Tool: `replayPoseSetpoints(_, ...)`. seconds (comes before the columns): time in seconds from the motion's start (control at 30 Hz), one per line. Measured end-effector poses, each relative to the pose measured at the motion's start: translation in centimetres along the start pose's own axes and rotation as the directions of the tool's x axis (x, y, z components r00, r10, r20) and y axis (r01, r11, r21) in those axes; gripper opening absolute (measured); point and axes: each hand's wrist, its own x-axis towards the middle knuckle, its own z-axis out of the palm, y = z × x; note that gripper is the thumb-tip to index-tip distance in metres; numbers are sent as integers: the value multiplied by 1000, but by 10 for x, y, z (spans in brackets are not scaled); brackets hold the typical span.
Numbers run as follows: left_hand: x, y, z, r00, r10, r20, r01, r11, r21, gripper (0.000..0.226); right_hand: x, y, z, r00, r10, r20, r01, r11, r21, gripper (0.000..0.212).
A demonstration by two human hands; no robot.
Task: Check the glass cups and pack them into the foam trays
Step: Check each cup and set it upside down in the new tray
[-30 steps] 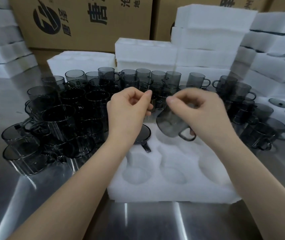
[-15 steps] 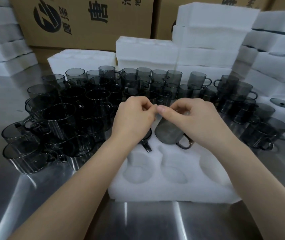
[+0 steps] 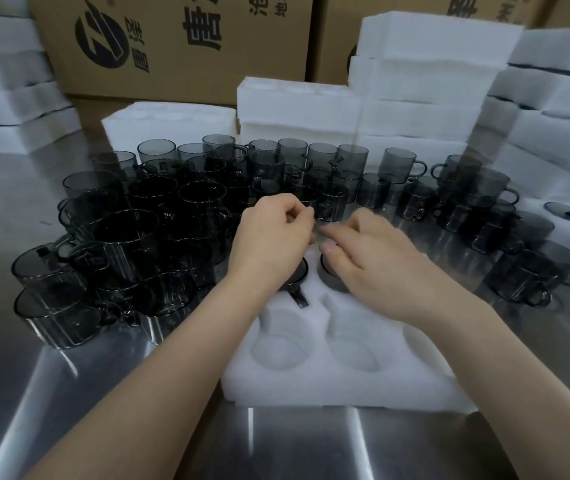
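Head view, both hands over the work.

Foam tray point(image 3: 345, 379): white, lies flat on the steel worktop point(image 3: 34, 393), middle, toward the near edge. The three pockets in its near row show bare foam.

Right hand point(image 3: 373, 261): palm down over the middle pocket of the tray's far row. Fingers loosely bent and slack, blurred at the tips, not clasped round anything. Under it sits a cup point(image 3: 332, 284), smoky grey glass, upright in the pocket, with only part of its dark rim showing below the thumb.

Left hand point(image 3: 273, 244): just left of the right hand, nearly touching it. Fingers curled, thumb tip against forefinger tip. Cannot tell whether anything is pinched between them.

Second cup point(image 3: 297, 275): in the far-row pocket to the left, partly hidden under the left wrist, handle pointing to the near edge.

Loose cups point(image 3: 145, 244): same grey glass, crowded on the worktop from the left edge round behind the tray to the right edge, mostly upright, many touching.

Foam stacks point(image 3: 415, 81): white, piled along the far edge and at both far corners. Cardboard boxes point(image 3: 172, 46) with printed marks stand behind them.
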Motion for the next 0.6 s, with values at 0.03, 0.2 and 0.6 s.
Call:
replayPoseSetpoints(0.03, 0, 0, 0, 1000, -3, 1, 3, 1000, -2, 23, 0, 1, 2, 996, 21, 90, -20, 1000, -11, 58)
replayPoseSetpoints(0.2, -2, 0, -1, 999, 22, 30, -25, 996, 84, 21, 6, 8, 8, 938, 73, 338, -47, 995, -85, 56)
replayPoseSetpoints(0.6, -12, 2, -3, 980, 79, 185, -164, 848, 504, 21, 24, 1, -26, 992, 83, -95, -7, 785, 620, 36)
